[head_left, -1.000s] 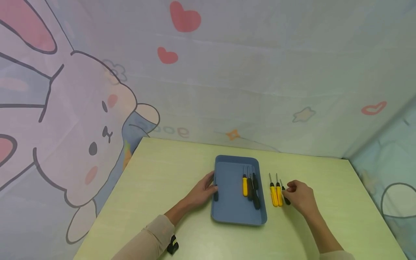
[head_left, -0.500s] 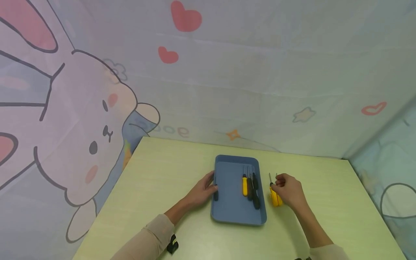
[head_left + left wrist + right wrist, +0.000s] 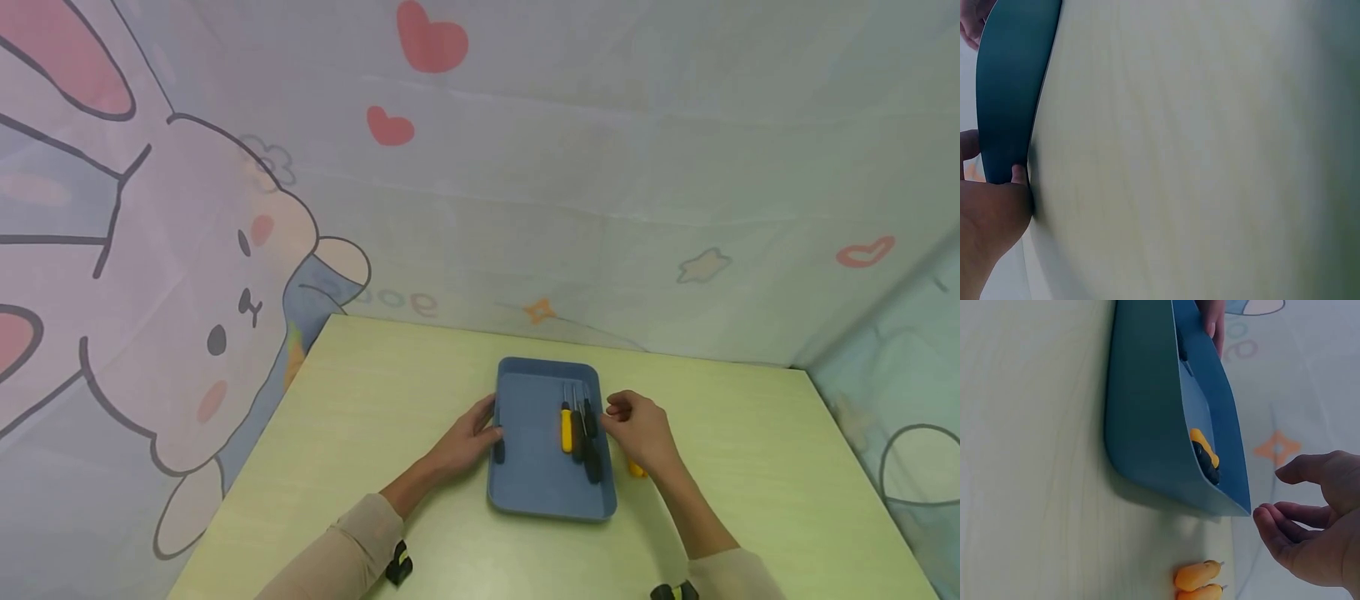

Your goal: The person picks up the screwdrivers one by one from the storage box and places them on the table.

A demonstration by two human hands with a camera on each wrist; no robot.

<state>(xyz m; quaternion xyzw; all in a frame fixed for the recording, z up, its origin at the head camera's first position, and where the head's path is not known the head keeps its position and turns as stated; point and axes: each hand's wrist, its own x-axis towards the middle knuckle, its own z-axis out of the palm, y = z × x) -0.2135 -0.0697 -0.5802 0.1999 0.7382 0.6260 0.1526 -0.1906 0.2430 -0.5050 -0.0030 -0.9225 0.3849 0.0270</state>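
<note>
A blue-grey tray (image 3: 531,487) sits on the table. My left hand (image 3: 461,446) grips its left wall, the thumb over the rim. In the tray's right half lie a yellow-handled screwdriver (image 3: 566,430) and several black-handled screwdrivers (image 3: 593,463). A dark handle (image 3: 498,451) shows by the left wall. My right hand (image 3: 641,429) hovers at the tray's right rim; in the right wrist view thumb and fingers are apart, holding nothing. Beside the tray, two yellow-handled screwdrivers (image 3: 1197,575) lie on the table, mostly hidden by this hand in the head view.
The pale yellow-green table (image 3: 420,358) ends at the back against a cloth backdrop (image 3: 600,167) printed with a rabbit and hearts. A black strap (image 3: 400,564) shows at the left forearm, and another black strap (image 3: 675,591) at the right.
My right hand has moved left, from the black-handled screwdriver on the table, over the two yellow-handled ones, to the tray's right rim. My left hand stays on the tray.
</note>
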